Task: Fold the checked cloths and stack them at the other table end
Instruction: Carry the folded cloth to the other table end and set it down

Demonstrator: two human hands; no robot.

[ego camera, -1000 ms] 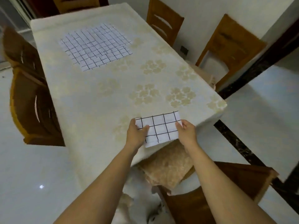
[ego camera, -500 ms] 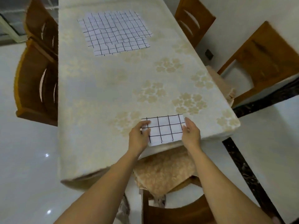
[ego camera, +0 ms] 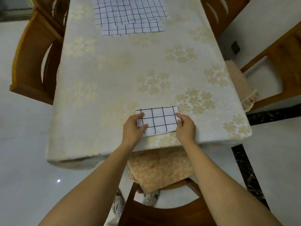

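Checked cloths (ego camera: 128,12) wait unfolded at top centre, on the counter (ego camera: 114,70) that fills most of the frame.

Counter risk: its floral cover looks smooth and loose. A sideways push could ruck it or let the stack slide.

Unfolded cloths overlap, with a smaller one (ego camera: 138,29) poking out below the big one. Lifting one will likely drag the other out of place.

Folded cloth (ego camera: 160,119) lies flat at lower centre, close to the counter's near edge. It seems to be the first of the stack, and a nudge toward the bottom of the frame could tip it off onto the chair cushion (ego camera: 159,170) below. It sits slightly skewed to the edge, so later cloths may stack crooked on it.

Left hand (ego camera: 132,129) grips the cloth's left end, forefinger and thumb curled on top. Right hand (ego camera: 185,128) pinches the right end, thumb on top, the other fingers hidden. If one lets go before the other, the folds may spring open or the cloth may twist.
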